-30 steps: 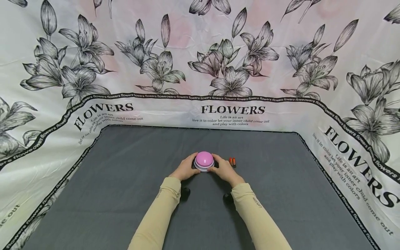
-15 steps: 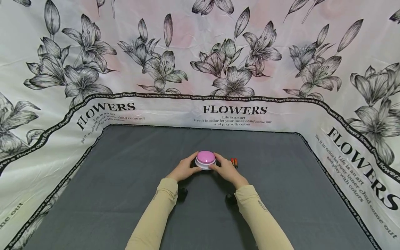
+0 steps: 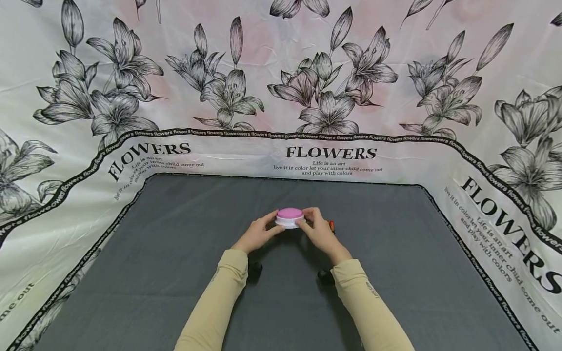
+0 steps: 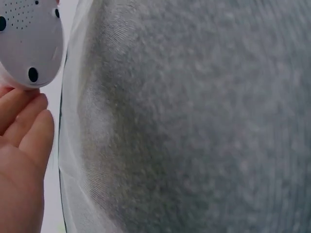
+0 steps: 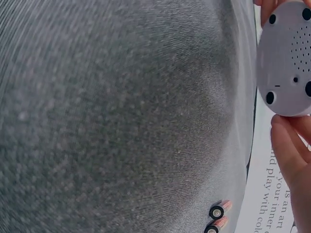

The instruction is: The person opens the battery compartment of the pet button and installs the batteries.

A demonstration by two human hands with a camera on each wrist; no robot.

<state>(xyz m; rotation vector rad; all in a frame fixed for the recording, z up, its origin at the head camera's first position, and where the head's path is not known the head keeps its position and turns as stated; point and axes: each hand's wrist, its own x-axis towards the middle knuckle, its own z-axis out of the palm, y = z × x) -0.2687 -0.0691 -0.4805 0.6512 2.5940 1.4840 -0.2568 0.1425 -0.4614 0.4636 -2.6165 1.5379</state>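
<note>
A round push-button device with a pink dome and a white base (image 3: 290,219) is held up off the grey cloth between both hands. The left hand (image 3: 257,235) grips its left edge, thumb in front and fingers behind. On the opposite edge, the right hand (image 3: 324,236) pinches the rim the same way. Both wrist views show the underside: the white base (image 4: 34,48) has black round feet and a patch of small holes; in the right wrist view the base (image 5: 284,58) also shows a small dark hole and a short slot.
Two orange-and-black batteries (image 5: 217,212) lie on the cloth right of the right hand, partly hidden by it in the head view. The grey cloth (image 3: 197,209) has a white border with printed lettering; flower-printed fabric (image 3: 232,97) rises behind and at the sides.
Both hands have raised the button device off the cloth and tipped it, so its dome looks flatter and its white side shows more. The right hand now covers part of the batteries.
</note>
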